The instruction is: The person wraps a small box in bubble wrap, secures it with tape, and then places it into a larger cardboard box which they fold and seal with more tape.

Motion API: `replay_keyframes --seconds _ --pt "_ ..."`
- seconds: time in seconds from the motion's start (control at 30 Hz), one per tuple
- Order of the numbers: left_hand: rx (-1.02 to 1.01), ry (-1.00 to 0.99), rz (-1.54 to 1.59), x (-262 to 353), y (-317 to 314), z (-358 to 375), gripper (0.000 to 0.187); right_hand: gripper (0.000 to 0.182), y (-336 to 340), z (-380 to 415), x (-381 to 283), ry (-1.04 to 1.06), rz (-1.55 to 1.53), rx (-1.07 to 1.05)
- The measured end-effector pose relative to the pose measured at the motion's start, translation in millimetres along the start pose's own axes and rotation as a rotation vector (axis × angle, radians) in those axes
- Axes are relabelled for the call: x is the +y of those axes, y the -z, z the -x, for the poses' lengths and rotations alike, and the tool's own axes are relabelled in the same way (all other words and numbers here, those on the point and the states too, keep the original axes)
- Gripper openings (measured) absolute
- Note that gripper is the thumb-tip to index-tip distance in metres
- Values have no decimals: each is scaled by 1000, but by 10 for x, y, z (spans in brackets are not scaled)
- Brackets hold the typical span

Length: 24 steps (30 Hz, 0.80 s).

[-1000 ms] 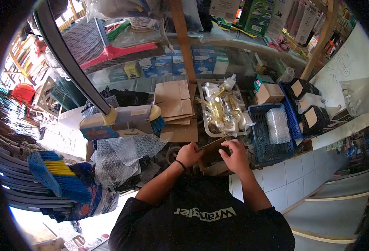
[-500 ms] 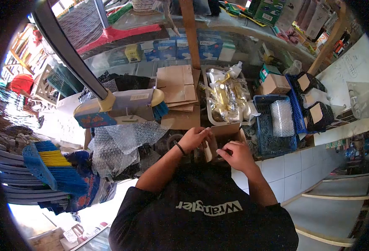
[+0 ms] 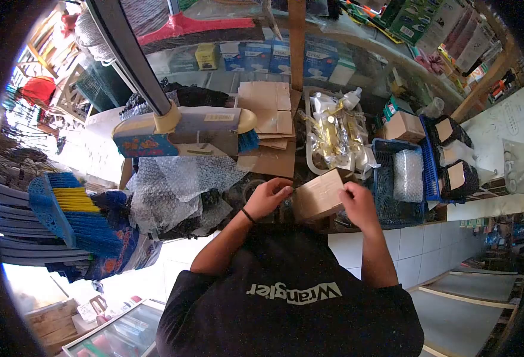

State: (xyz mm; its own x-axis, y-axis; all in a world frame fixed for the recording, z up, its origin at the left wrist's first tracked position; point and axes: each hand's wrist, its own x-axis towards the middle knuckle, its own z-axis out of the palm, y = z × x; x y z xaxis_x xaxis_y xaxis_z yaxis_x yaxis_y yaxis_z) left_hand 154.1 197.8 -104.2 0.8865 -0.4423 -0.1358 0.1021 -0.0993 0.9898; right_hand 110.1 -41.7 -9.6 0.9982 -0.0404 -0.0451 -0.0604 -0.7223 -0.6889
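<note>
A small brown cardboard box (image 3: 318, 198) is held tilted at the counter edge, close to my chest, with a broad face turned up. My right hand (image 3: 359, 205) grips its right end, thumb on the upper face and fingers curled round the side. My left hand (image 3: 267, 199) is closed at the box's left edge, its thumb and fingers drawn together at the corner. Just beyond the box stands a white tray (image 3: 310, 156) heaped with gold and clear plastic-wrapped pieces. Folded flat cardboard (image 3: 265, 107) lies to the left of that tray.
A blue basket (image 3: 382, 205) holding a bubble-wrapped bundle (image 3: 408, 175) stands right of my right hand, with another blue basket (image 3: 432, 189) beyond. Bubble wrap (image 3: 173, 190) covers the counter at left, below a broom head (image 3: 179, 132). Blue boxes (image 3: 256, 58) sit behind glass.
The box has come up and turned, so a broad closed face now shows. My right hand has moved to its right end, and my left hand to its left edge. The view has shifted slightly.
</note>
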Motion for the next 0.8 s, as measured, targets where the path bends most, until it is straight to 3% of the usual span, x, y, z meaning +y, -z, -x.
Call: replay_keyframes --seconds 0.17,0.37,0.47,0.57,0.6,0.7,0.8 --pt "135 -249 -193 430 26 73 27 19 334 -60 -46 101 -47 -36" --pt "-33 -324 -389 1173 118 178 34 16 762 -166 -495 383 108 -54" --pt "61 -665 -470 1367 95 113 43 13 852 -214 -628 535 230 -141" --pt "-64 -803 -555 1605 22 5 47 12 877 -270 -828 585 263 -288" --pt "-122 -851 -502 1574 -6 -65 40 12 873 -295 -877 610 272 -297" --pt "-226 -774 -540 1499 18 -124 31 12 856 -348 -990 670 259 -228" --pt "-70 -648 -223 1255 -12 -176 22 16 791 -342 -976 669 112 23"
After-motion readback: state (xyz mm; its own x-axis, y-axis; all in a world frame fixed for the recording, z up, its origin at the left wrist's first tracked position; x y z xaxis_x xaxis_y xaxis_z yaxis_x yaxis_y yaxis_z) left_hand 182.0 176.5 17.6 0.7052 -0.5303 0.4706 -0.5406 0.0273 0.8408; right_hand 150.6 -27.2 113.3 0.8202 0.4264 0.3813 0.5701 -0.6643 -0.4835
